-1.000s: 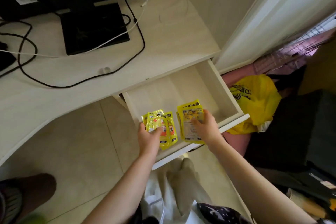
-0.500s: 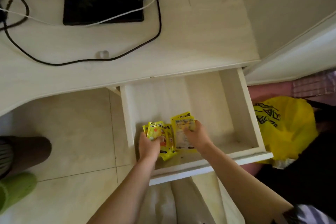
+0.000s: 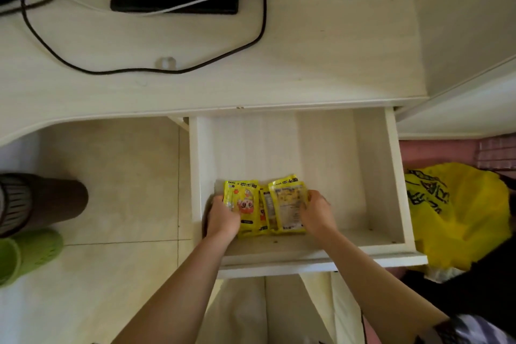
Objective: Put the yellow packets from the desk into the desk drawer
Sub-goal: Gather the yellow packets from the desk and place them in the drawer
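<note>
Inside the open drawer (image 3: 388, 176), near its front-left corner, the yellow packets (image 3: 265, 205) lie long axis twelve-to-six, left hand (image 3: 223, 215) gripping at nine o'clock, right hand (image 3: 317, 211) at three.

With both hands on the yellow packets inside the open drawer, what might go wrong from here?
The yellow packets sit at the near-left end of the drawer; the left hand and right hand hold them there. Shutting it early might catch the fingers. The overlapping packets may slide apart once released.
</note>
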{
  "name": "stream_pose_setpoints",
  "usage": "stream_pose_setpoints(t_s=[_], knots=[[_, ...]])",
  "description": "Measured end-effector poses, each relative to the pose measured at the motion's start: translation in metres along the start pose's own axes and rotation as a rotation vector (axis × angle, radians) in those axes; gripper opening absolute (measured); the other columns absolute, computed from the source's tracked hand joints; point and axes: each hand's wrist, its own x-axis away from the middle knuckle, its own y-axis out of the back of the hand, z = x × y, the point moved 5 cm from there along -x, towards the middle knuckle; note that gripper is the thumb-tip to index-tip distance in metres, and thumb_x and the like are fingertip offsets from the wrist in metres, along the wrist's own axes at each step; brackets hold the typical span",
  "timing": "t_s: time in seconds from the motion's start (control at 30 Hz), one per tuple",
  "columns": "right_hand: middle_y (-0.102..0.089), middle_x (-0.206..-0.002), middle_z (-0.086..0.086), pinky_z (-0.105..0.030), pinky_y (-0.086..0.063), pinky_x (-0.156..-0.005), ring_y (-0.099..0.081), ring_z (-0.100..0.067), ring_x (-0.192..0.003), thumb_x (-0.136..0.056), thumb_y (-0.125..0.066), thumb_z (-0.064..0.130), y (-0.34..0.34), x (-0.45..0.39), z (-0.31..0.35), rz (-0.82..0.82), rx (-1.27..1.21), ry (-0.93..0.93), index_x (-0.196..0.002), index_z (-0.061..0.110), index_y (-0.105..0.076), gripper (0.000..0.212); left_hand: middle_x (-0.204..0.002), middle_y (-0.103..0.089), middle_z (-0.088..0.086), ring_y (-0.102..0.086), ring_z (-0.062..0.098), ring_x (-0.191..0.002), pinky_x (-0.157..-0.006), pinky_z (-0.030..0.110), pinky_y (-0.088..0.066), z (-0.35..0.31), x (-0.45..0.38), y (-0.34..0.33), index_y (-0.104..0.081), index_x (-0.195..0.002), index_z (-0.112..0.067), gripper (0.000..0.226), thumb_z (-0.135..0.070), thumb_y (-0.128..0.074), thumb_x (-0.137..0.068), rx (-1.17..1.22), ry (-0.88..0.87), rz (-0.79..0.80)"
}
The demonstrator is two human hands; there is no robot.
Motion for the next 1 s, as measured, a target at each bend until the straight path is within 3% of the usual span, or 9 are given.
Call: stream_pose_setpoints(t_s=[0.13,0.27,0.37,0.47,0.67,0.77,1.0], knots=[[-0.055,-0.128,-0.014,-0.039,-0.051,-0.086,-0.057,-0.031,-0.110,-0.091,-0.049,0.008,0.017,0.014,0.001,0.028,0.021,0.001,-0.133,0.008,-0.042,0.042,-0.100,-0.066,0.005,-0.057,0.014,-0.071,-0.049,0.018,-0.037,-0.007,0.020,0.006,-0.055,-0.114,-0.013,0.026,-0.006,-0.055,-0.088,-0.033,-0.025,0.015],[-0.051,-0.136,-0.014,-0.042,-0.049,-0.095,-0.055,-0.031,-0.117,-0.093,-0.049,0.013,0.036,0.038,0.012,0.035,0.079,0.074,-0.140,0.008,-0.037,0.049,-0.108,-0.067,0.007,-0.065,0.025,-0.091,-0.075,0.037,-0.056,-0.014,0.044,0.021,-0.058,-0.111,-0.016,0.030,-0.011,-0.062,-0.082,-0.094,-0.125,-0.018],[-0.056,-0.129,-0.014,-0.041,-0.049,-0.093,-0.056,-0.031,-0.113,-0.094,-0.048,0.014,0.046,0.061,0.025,0.024,0.141,0.167,-0.135,0.007,-0.042,0.042,-0.128,-0.057,0.009,-0.059,0.030,-0.112,-0.090,0.035,-0.050,-0.019,0.069,0.037,-0.052,-0.128,-0.013,0.045,-0.008,-0.063,-0.085,-0.084,-0.179,-0.012],[-0.058,-0.127,-0.013,-0.037,-0.049,-0.090,-0.057,-0.030,-0.112,-0.093,-0.046,0.015,0.051,0.085,0.042,0.021,0.227,0.283,-0.133,0.010,-0.044,0.040,-0.129,-0.058,0.009,-0.057,0.026,-0.115,-0.090,0.026,-0.041,-0.018,0.091,0.058,-0.054,-0.126,-0.007,0.040,-0.005,-0.060,-0.087,-0.067,-0.230,-0.068],[-0.056,-0.126,-0.014,-0.037,-0.047,-0.090,-0.053,-0.034,-0.116,-0.094,-0.043,0.017,0.030,0.135,0.083,0.040,0.466,0.533,-0.128,0.009,-0.046,0.035,-0.119,-0.064,0.003,-0.061,0.023,-0.105,-0.083,0.032,-0.047,0.016,0.130,0.101,-0.055,-0.122,-0.012,0.032,-0.011,-0.053,-0.090,-0.104,-0.291,-0.212],[-0.057,-0.121,-0.014,-0.041,-0.048,-0.091,-0.053,-0.034,-0.115,-0.094,-0.041,0.020,0.006,0.157,0.102,0.070,0.604,0.655,-0.124,0.010,-0.046,0.031,-0.111,-0.065,0.002,-0.058,0.021,-0.101,-0.079,0.034,-0.048,0.044,0.145,0.122,-0.054,-0.123,-0.017,0.031,-0.016,-0.047,-0.093,-0.151,-0.259,-0.313],[-0.049,-0.132,-0.011,-0.038,-0.044,-0.092,-0.047,-0.029,-0.122,-0.098,-0.037,0.024,-0.063,0.211,0.149,0.115,0.931,0.869,-0.134,0.011,-0.039,0.038,-0.107,-0.065,-0.002,-0.058,0.017,-0.101,-0.077,0.032,-0.053,0.124,0.167,0.166,-0.052,-0.121,-0.022,0.029,-0.020,-0.045,-0.094,-0.100,-0.121,-0.494]])
